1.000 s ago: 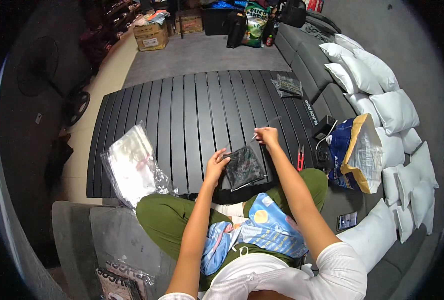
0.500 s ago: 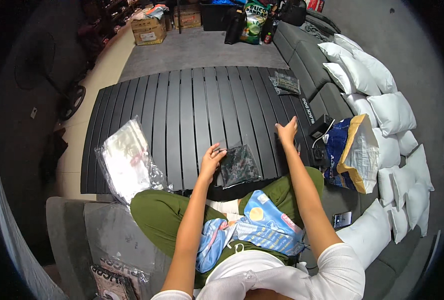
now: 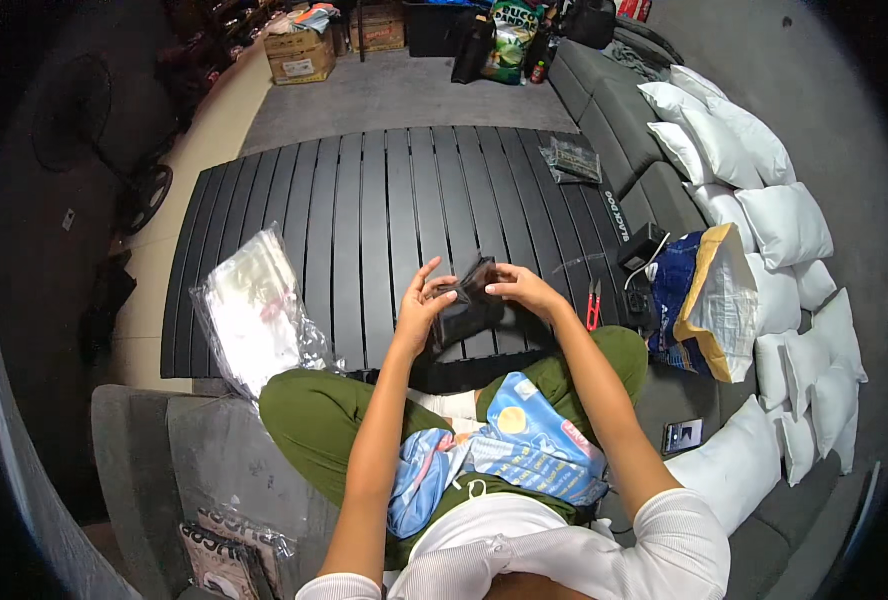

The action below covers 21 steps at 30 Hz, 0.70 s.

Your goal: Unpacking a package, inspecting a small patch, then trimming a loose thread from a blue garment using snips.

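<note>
A dark packet in a clear plastic sleeve (image 3: pixel 464 316) is raised at the near edge of the black slatted table (image 3: pixel 362 230). My left hand (image 3: pixel 425 306) pinches its left side between thumb and fingers. At its upper right corner, my right hand (image 3: pixel 524 290) is closed on the plastic. Just right of that hand, red-handled thread snips (image 3: pixel 594 305) lie on the table, with a thin clear strip (image 3: pixel 578 262) beyond them.
Clear plastic sleeves (image 3: pixel 254 305) are piled at the table's left. Several filled packets (image 3: pixel 572 160) lie at its far right corner. A blue and yellow sack (image 3: pixel 699 300) and white pillows (image 3: pixel 784 225) stand on the right. A phone (image 3: pixel 683 436) rests on the sofa.
My right hand has come left from beside the snips and taken the packet's upper right corner. The packet, flatter before, is now lifted and tilted. The thin strip and the snips now show on the table.
</note>
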### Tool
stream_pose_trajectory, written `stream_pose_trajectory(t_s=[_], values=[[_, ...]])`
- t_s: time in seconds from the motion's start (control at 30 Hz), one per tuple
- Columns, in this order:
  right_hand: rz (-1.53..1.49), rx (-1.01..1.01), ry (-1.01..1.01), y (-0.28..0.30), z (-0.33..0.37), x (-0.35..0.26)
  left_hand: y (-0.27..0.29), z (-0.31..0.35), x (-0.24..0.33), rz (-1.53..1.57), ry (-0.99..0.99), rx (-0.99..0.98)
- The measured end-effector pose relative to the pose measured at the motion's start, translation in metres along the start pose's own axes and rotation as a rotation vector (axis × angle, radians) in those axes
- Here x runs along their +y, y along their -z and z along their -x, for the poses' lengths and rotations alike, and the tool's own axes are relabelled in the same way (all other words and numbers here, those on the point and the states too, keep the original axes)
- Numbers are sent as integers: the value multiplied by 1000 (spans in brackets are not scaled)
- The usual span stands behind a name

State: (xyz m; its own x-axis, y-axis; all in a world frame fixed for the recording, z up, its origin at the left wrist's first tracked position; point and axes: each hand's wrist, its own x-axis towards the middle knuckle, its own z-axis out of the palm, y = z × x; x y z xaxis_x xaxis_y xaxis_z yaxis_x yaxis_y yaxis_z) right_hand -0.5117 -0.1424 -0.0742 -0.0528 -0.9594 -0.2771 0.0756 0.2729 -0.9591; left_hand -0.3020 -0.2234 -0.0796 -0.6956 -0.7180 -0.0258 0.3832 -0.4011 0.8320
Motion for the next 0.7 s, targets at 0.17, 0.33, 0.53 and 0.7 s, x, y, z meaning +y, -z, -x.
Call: stream_pose_trajectory(t_s=[0.17,0.33,0.53,0.7], values=[[-296,14,-123,-14,13,-17,3,3,11,-9,135,-9],[-401,12,-101,-18,12,-3,17,5,-1,-211,350,29],[-361,-27,-131,-5,19,5,14,3,-4,24,356,153],[-321,69,-182,-21,21,-6,22,-1,-10,-17,325,147]])
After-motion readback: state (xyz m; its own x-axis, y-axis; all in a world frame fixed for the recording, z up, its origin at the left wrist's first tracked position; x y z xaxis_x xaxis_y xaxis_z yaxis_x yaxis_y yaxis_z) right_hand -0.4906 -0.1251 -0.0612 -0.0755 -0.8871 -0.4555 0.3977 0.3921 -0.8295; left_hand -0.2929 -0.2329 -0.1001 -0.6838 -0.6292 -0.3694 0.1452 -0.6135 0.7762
